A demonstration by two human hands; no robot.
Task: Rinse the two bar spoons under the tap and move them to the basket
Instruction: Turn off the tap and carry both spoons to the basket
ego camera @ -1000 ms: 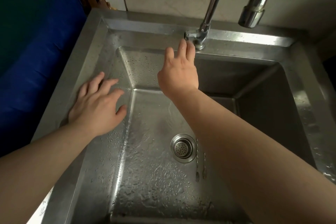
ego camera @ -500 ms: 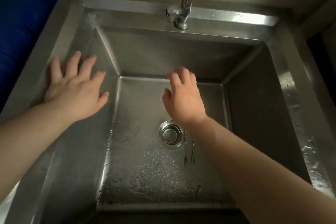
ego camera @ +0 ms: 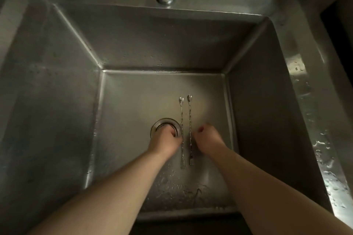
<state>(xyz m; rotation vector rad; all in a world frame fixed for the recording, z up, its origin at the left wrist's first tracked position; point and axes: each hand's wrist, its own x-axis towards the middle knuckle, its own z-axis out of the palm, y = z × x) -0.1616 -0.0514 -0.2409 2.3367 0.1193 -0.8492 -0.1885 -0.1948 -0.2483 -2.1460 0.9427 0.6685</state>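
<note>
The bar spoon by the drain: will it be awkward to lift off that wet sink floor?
Probably fiddly: the left bar spoon lies flat on the sink floor, so fingers get little purchase. The droplets suggest it is slippery, though its twisted stem should help grip. It looks thin, stiff and light.

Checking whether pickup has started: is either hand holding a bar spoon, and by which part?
Cannot be told for sure. Left hand and right hand each touch a bar spoon at the twisted stem, near the fork end; both spoons lie flat.
</note>
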